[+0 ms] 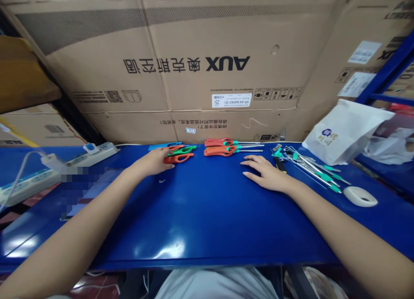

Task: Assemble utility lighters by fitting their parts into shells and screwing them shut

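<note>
At the back of the blue table, my left hand (154,162) has its fingers and thumb around the near end of an orange lighter handle (184,157). Behind that handle lie a green lighter handle (185,150) and a blue one (164,145), partly covered by my fingers. Two orange long-nosed lighters (220,151) with metal tubes lie side by side in the middle. My right hand (263,172) rests palm down just right of them, fingers spread, holding nothing. Close to it are a black-and-yellow tool (279,164) and metal lighter tubes with green ends (318,172).
A large cardboard box (187,88) walls off the back. On the right stand a white paper bag (347,133) and a white oval object (360,196). At left are a power strip (87,157) and a partly blurred flat device (93,193). Tiny metal bits (162,181) lie near my left hand.
</note>
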Demonstrator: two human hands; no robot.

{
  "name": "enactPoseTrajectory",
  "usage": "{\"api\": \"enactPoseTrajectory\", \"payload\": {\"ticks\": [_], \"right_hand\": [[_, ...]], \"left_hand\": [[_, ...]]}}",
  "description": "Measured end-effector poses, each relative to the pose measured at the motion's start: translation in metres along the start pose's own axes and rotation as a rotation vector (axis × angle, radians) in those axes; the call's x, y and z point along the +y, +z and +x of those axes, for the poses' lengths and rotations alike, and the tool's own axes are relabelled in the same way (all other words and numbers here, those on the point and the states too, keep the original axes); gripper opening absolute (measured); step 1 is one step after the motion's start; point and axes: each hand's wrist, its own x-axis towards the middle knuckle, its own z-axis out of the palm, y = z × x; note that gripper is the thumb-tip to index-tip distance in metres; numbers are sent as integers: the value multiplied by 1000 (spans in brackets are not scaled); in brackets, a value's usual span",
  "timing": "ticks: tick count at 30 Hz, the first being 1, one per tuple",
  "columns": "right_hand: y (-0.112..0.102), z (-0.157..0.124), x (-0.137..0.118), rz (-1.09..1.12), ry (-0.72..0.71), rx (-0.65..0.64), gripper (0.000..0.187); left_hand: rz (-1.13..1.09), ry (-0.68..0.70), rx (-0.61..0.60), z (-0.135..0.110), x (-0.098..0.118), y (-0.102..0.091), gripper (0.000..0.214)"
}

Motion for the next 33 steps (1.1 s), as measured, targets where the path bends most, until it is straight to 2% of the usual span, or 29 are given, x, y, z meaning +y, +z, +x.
{"api": "enactPoseTrajectory", "payload": {"ticks": [5,9,12,15,17,19,21,23,27,33], "right_hand": [[1,1,1,10,-5,23,43],[0,1,3,20,-32,67,41],[-5,2,-9,31,-59,140,38],[-16,1,-41,58,-119,217,37],[-23,1,-71,48,-188,150,36],[-29,1,-98,-71,-268,-38,25],[-31,1,-117,-184,-271,-243,19],[-28,2,-125,-230,-245,-340,22],[-19,4,-112,-142,-248,-286,23],[-13,3,-88,49,-216,-250,31]], "left_hand": [[-32,31,-64,-5,-8,0,29],[-63,63,-105,-6,-6,-7,23],[-102,109,-124,-13,12,-12,24],[-175,189,-126,-28,48,-8,29],[-258,289,-112,-40,76,-1,25],[-303,355,-172,-50,98,8,21],[-348,405,-240,-56,111,14,25],[-385,424,-247,-59,115,19,28],[-418,370,-171,-59,110,28,29],[-524,354,-118,-50,103,44,49]]}}
